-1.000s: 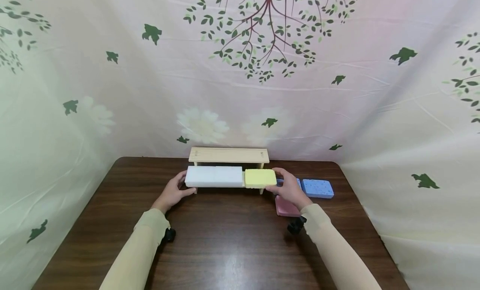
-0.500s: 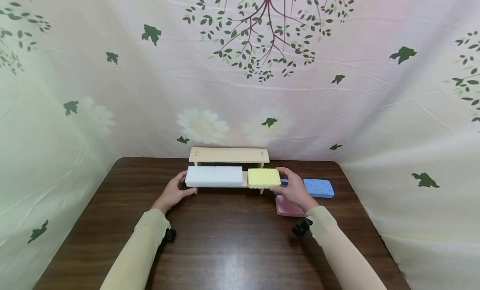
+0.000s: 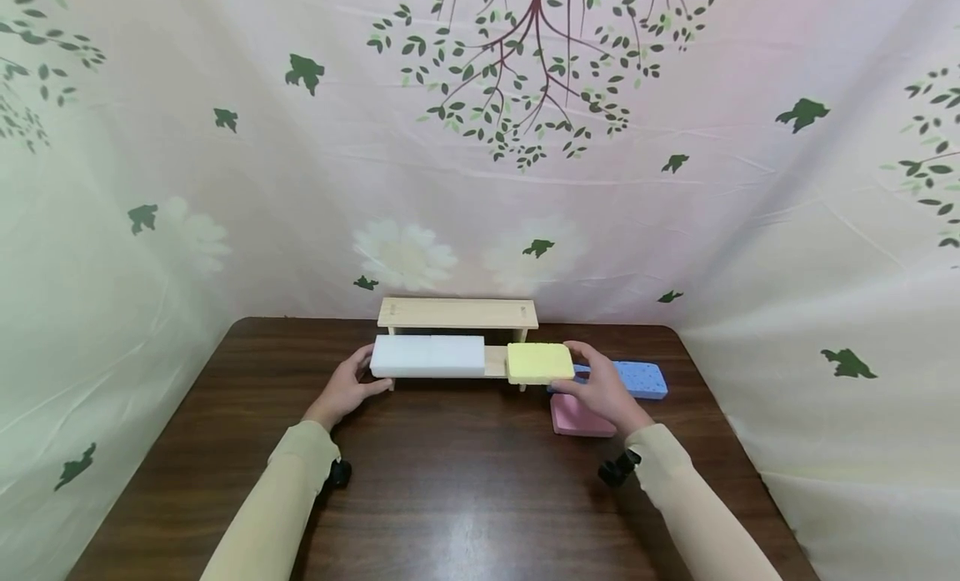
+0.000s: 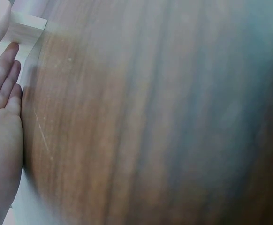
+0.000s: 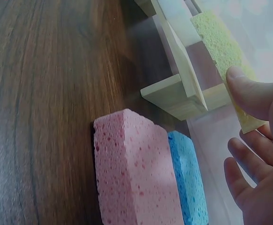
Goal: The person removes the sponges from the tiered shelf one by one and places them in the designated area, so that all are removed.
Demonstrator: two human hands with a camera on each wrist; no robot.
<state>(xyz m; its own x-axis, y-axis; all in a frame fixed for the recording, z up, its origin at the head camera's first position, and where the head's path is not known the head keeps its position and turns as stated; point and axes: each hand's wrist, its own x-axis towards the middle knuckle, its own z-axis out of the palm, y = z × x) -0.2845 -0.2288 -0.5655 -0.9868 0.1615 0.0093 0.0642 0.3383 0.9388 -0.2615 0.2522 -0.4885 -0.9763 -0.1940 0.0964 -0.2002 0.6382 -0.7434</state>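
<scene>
Two white blocks (image 3: 428,356) lie end to end on the lower tier of a pale wooden stand (image 3: 496,361). My left hand (image 3: 349,389) rests at their left end, thumb in front and fingers behind; the left wrist view shows the fingers of that hand (image 4: 3,98) extended. With my right hand (image 3: 600,388) I pinch a yellow sponge (image 3: 540,363) between thumb and fingers, over the tier's right end. In the right wrist view the yellow sponge (image 5: 225,49) is raised and tilted above the wood, the thumb of my right hand (image 5: 261,136) against its face.
To the right of the stand, a pink sponge (image 3: 581,416) and blue sponges (image 3: 640,380) lie on the dark wooden table (image 3: 450,481); my right hand partly covers them. The stand's upper tier (image 3: 457,312) is at the back, near a patterned cloth backdrop (image 3: 465,189).
My right hand has moved right with the yellow sponge, widening the gap between it and the white blocks and baring more of the tier. My left hand has stayed in place.
</scene>
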